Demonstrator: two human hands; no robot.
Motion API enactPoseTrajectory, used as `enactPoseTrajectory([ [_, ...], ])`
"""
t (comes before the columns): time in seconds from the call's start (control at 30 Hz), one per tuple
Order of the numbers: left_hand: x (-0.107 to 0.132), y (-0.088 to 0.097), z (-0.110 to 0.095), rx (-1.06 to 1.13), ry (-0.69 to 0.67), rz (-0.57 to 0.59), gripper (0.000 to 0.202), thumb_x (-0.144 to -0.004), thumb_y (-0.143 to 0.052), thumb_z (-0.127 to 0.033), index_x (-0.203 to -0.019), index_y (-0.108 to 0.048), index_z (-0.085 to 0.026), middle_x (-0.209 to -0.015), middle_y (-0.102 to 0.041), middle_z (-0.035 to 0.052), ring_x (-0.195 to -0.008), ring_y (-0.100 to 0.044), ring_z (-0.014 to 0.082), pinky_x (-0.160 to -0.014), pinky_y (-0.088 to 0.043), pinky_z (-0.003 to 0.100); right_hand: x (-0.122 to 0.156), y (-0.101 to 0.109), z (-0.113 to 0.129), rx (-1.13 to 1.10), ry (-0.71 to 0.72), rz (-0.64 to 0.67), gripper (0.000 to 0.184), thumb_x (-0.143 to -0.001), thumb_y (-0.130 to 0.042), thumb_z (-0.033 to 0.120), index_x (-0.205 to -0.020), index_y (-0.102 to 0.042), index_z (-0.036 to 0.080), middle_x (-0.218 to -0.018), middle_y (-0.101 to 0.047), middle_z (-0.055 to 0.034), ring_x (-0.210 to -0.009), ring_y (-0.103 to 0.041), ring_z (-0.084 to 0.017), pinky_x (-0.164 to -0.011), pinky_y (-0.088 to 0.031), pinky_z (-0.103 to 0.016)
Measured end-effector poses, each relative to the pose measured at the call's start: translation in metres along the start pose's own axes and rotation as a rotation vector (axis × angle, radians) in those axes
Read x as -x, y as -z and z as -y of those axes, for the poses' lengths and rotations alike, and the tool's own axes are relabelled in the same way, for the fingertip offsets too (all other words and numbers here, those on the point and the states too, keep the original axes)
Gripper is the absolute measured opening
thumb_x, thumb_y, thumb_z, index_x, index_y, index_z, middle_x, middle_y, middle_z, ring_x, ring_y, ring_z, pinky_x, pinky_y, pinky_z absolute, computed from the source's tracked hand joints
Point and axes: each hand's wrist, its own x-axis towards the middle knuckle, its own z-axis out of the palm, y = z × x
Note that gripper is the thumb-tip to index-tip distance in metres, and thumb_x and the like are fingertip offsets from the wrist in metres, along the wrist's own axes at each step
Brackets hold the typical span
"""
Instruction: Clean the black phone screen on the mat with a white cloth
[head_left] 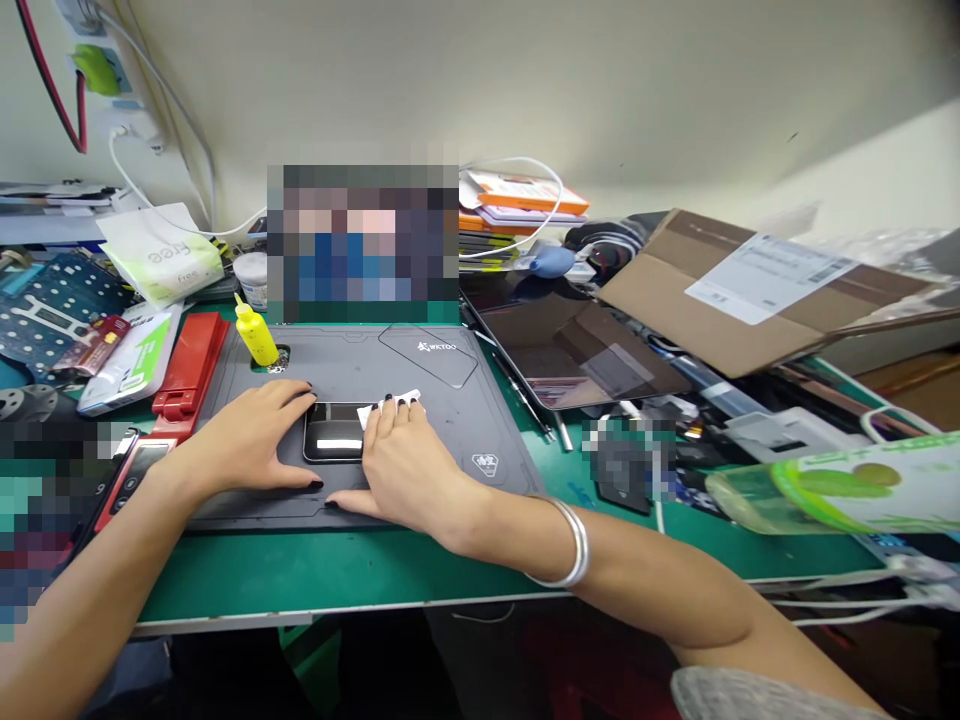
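Note:
A black phone (337, 425) with a glossy surface lies flat on a grey work mat (450, 455). My left hand (247, 440) rests at the phone's left end, thumb and fingers spread around it; whether they touch its edges I cannot tell. Under the fingertips of my right hand (412, 465) is a white wipe (411, 397), pressed flat onto the right part of the phone. That hand covers the phone's right end and most of the wipe. Its thumb stretches left along the mat below the phone.
A yellow dropper bottle (256, 335) stands behind my left hand, beside a red case (187, 365). To the right lie a dark tablet-like panel (562, 340), thin tools (525, 390) and an open cardboard box (675, 290). The green table's front edge (375, 612) runs nearby.

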Motion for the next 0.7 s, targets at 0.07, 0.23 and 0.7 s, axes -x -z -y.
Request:
enactPoseTrajectory([
  [0.07, 0.0, 0.001, 0.0, 0.008, -0.004, -0.003, 0.084, -0.073, -0.069, -0.066, -0.136, -0.052, -0.012, -0.144, -0.049, 0.0208, -0.13, -0.05, 0.0383, -0.107, -0.043, 0.05, 0.001, 0.003, -0.001, -0.014, -0.004, 0.008, 0.106, -0.089, -0.038, 0.079, -0.135, -0.049, -0.016, -0.131, -0.051, -0.0428, -0.122, -0.057, -0.049, -0.098, -0.046, -0.058],
  [0.23, 0.0, 0.001, -0.001, 0.006, -0.005, -0.001, 0.084, -0.073, -0.069, -0.065, -0.136, -0.052, -0.013, -0.145, -0.048, 0.0209, -0.131, -0.049, 0.0385, -0.107, -0.043, 0.05, 0.006, 0.006, 0.001, -0.015, 0.054, -0.005, 0.111, -0.086, -0.035, 0.084, -0.136, -0.05, -0.014, -0.132, -0.052, -0.0413, -0.123, -0.055, -0.051, -0.098, -0.045, -0.06],
  [0.7, 0.001, 0.0, -0.001, -0.024, 0.002, 0.018, 0.084, -0.074, -0.069, -0.064, -0.138, -0.049, -0.012, -0.147, -0.047, 0.0216, -0.133, -0.047, 0.0376, -0.108, -0.042, 0.05, 0.009, 0.0, 0.008, 0.024, 0.079, -0.037, 0.11, -0.087, -0.034, 0.082, -0.135, -0.049, -0.016, -0.13, -0.053, -0.0426, -0.121, -0.057, -0.05, -0.097, -0.046, -0.061],
])
